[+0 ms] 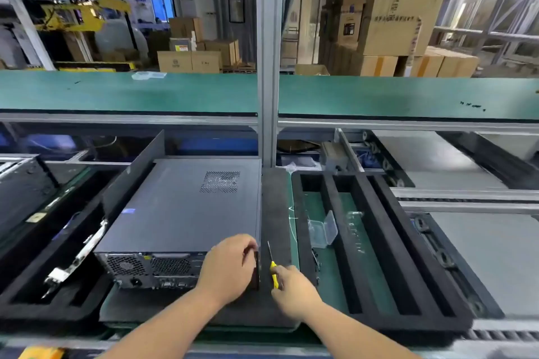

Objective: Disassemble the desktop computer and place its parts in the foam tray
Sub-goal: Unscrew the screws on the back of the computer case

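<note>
Head view showed the desktop computer (186,210) lying flat at lower centre of the frame, dark matte metal box, mesh vent patch on top, rear panel with fan grille and ports facing the camera. Left hand (226,268) gripped its near right corner, fingers curled over the edge; fingertips hidden behind the case. Right hand (294,291) held a screwdriver (273,269), yellow handle, thin shaft pointing up-frame; most of the handle was covered by the fingers, tip hard to make out. Computer sat on a grey foam pad (277,207). Foam tray (388,256), black, with long slots, lay right of centre; a small clear plastic box (322,230), lid open, sat in one slot. Another black tray at lower left, cut off by the frame edge, held a blurred metal bracket (77,256).
</note>
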